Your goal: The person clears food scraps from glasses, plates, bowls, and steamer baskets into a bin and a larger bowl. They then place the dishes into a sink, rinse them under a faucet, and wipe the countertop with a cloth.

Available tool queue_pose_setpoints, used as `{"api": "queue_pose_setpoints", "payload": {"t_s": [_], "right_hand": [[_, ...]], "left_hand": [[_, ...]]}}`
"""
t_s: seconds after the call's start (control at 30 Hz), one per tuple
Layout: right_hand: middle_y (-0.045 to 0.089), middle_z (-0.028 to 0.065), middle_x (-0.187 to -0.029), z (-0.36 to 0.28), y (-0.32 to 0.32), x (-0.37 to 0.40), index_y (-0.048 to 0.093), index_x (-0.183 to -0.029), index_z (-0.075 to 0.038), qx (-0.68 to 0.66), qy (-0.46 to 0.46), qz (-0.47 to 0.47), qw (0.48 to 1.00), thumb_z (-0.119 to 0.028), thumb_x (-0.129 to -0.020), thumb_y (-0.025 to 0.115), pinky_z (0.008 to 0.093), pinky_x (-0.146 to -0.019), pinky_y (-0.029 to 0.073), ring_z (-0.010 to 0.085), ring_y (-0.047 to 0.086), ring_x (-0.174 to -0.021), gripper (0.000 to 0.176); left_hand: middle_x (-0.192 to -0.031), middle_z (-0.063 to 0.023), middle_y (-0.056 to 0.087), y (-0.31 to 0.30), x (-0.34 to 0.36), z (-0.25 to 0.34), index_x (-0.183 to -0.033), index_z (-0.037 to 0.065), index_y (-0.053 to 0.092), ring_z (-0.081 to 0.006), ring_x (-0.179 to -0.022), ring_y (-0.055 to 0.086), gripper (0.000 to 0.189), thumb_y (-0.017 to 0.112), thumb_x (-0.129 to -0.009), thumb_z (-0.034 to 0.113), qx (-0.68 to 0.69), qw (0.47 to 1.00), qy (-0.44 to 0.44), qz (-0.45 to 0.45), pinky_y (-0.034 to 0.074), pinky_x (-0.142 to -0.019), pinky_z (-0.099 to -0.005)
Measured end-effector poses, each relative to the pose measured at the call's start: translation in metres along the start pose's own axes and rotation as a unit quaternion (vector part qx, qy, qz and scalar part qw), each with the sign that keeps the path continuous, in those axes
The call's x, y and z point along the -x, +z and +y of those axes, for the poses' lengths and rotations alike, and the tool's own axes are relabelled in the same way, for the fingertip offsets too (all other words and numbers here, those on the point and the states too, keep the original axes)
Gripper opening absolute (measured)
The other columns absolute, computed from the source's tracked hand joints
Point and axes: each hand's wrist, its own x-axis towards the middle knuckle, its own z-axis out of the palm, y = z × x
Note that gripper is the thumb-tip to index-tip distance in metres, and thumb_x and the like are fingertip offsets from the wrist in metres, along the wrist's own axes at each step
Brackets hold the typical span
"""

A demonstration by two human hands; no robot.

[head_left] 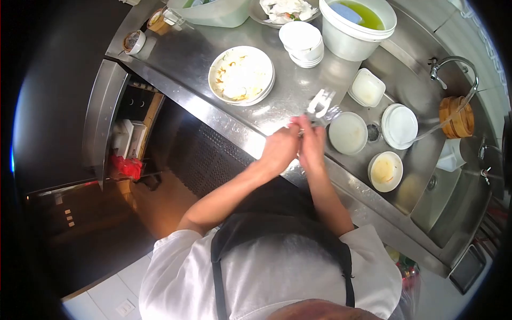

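Note:
My left hand point(282, 149) and my right hand point(311, 141) are together over the steel counter, near its front edge. Both are closed at the near end of a bunch of shiny metal cutlery point(321, 105), which points away from me. Glare and motion blur hide the exact pieces. A stack of large white plates point(241, 76), the top one smeared with food remains, stands to the left. Just right of my hands, a round white bowl point(348, 133) lies in the shallow steel basin.
More dishes share the basin: square bowls point(368, 88), round dishes point(400, 126) and a food-stained bowl point(385, 171). Behind stand stacked white bowls point(302, 44) and a bucket of green liquid point(354, 40). At right are a faucet point(458, 60), bamboo steamers point(456, 117) and a deeper sink point(434, 205).

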Motion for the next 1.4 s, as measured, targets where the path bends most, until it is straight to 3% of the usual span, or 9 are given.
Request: {"api": "queue_pose_setpoints", "payload": {"t_s": [0.2,0.4,0.53,0.77,0.83,1.0,1.07,1.27,1.4], "right_hand": [[0.051,0.0024,-0.063,-0.032,-0.225,-0.099,0.06,-0.086,0.001,-0.117,-0.021,0.135,0.984,-0.013,-0.085,0.057,0.0285,-0.05,0.041,0.0136,0.048,-0.054,0.015],[0.055,0.0128,-0.078,-0.121,-0.462,-0.191,0.049,-0.092,0.007,0.016,-0.07,0.299,0.952,-0.001,-0.084,0.05,0.029,-0.051,0.046,0.0211,0.057,-0.063,0.012],[0.06,0.0138,-0.073,-0.141,-0.427,-0.183,0.05,-0.09,0.004,-0.078,-0.096,0.396,0.91,-0.016,-0.096,0.034,0.0259,-0.049,0.052,0.0194,0.061,-0.059,0.027],[0.059,0.0219,-0.093,-0.098,-0.505,-0.205,0.046,-0.109,0.012,-0.171,-0.11,0.291,0.935,-0.016,-0.091,0.042,0.035,-0.084,0.054,0.0302,0.062,-0.087,0.033],[0.059,0.0202,-0.09,-0.085,-0.504,-0.198,0.049,-0.103,0.011,0.002,-0.259,0.246,0.934,-0.018,-0.093,0.041,0.0335,-0.085,0.053,0.0286,0.062,-0.087,0.032],[0.061,0.0164,-0.09,-0.12,-0.539,-0.216,0.054,-0.095,0.009,-0.066,-0.125,0.296,0.945,-0.021,-0.095,0.039,0.0273,-0.064,0.051,0.018,0.057,-0.069,0.033],[0.065,0.0125,-0.081,-0.144,-0.47,-0.179,0.058,-0.097,0.002,-0.047,-0.139,0.293,0.945,-0.013,-0.094,0.037,0.0248,-0.049,0.049,0.0159,0.055,-0.054,0.026],[0.065,0.0107,-0.097,-0.136,-0.488,-0.162,0.059,-0.104,0.002,-0.229,-0.192,0.354,0.886,-0.013,-0.093,0.044,0.0239,-0.055,0.051,0.0131,0.058,-0.067,0.024],[0.064,0.0075,-0.087,-0.121,-0.314,-0.045,0.061,-0.102,-0.001,-0.166,-0.188,0.342,0.905,-0.02,-0.095,0.047,0.0247,-0.052,0.05,0.0108,0.057,-0.064,0.025]], "left_hand": [[-0.106,-0.0165,0.063,0.003,-0.011,-0.002,-0.119,0.005,0.054,-0.0317,-0.089,0.064,0.039,0.062,-0.085,0.022,0.137,0.987,0.071,-0.053,0.05,-0.079,-0.0407],[-0.087,-0.0135,0.067,-0.083,-0.017,-0.119,-0.106,0.001,0.061,-0.0216,-0.076,0.064,0.022,0.057,-0.088,0.014,0.108,0.958,-0.097,0.247,0.05,-0.07,-0.0327],[-0.087,-0.0129,0.067,-0.105,0.0,-0.159,-0.107,0.001,0.06,-0.0186,-0.075,0.064,0.024,0.055,-0.088,0.015,0.106,0.938,-0.2,0.262,0.05,-0.071,-0.032],[-0.094,-0.015,0.067,-0.082,0.005,-0.18,-0.113,0.0,0.056,-0.0206,-0.077,0.066,0.03,0.057,-0.089,0.018,0.114,0.946,-0.203,0.225,0.051,-0.07,-0.0332],[-0.099,-0.017,0.065,-0.081,-0.002,-0.183,-0.118,0.0,0.051,-0.025,-0.082,0.066,0.036,0.058,-0.088,0.019,0.122,0.945,-0.198,0.229,0.052,-0.074,-0.0357],[-0.104,-0.0214,0.063,-0.06,-0.044,-0.23,-0.125,-0.002,0.045,-0.0277,-0.087,0.065,0.049,0.059,-0.087,0.025,0.216,0.914,-0.22,0.262,0.052,-0.076,-0.036],[-0.107,-0.0212,0.062,-0.051,-0.064,-0.259,-0.127,-0.002,0.043,-0.027,-0.089,0.065,0.054,0.061,-0.086,0.028,0.286,0.901,-0.24,0.219,0.053,-0.072,-0.0348],[-0.111,-0.0168,0.06,-0.084,-0.085,-0.243,-0.128,0.002,0.046,-0.0244,-0.091,0.065,0.05,0.047,-0.078,0.004,0.419,0.861,-0.271,0.101,0.057,-0.064,-0.0338],[-0.111,-0.0177,0.061,-0.107,-0.098,-0.257,-0.126,0.004,0.05,-0.0276,-0.093,0.065,0.048,0.047,-0.078,0.006,0.387,0.882,-0.264,0.047,0.056,-0.068,-0.0362]]}}
